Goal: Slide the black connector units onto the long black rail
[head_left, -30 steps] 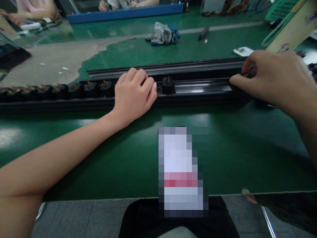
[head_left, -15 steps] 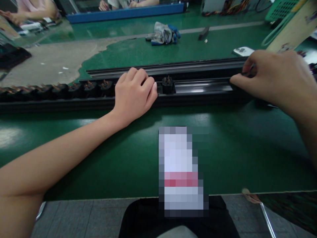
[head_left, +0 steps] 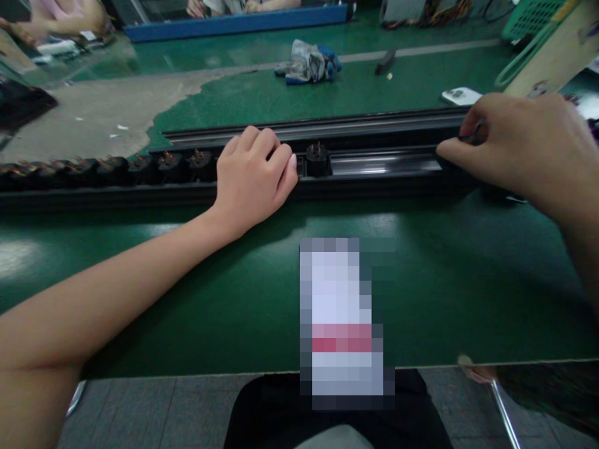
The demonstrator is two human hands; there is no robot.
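Observation:
A long black channel point(head_left: 388, 188) lies across the green table in front of me. Along its left part sits a row of black sockets point(head_left: 171, 167) with copper prongs pointing up. My left hand point(head_left: 255, 174) is closed over the channel, fingers curled over its far side. Just right of that hand, a single black socket point(head_left: 317, 161) stands in the channel. Beyond it, the shiny inner floor shows bare. At the right, my right hand point(head_left: 519, 146) pinches thumb and fingers together at the channel; the dark thing between them is mostly hidden.
Behind the channel runs a second black rail point(head_left: 365, 125). A crumpled grey-blue glove point(head_left: 309, 63), a small dark block point(head_left: 386, 61) and a white phone point(head_left: 461, 96) lie farther back. A pixelated pale object point(head_left: 341, 299) is near the front edge. Other people sit across the table.
Almost nothing differs. The right hand has shifted very slightly to the right, while the left hand stays on the channel.

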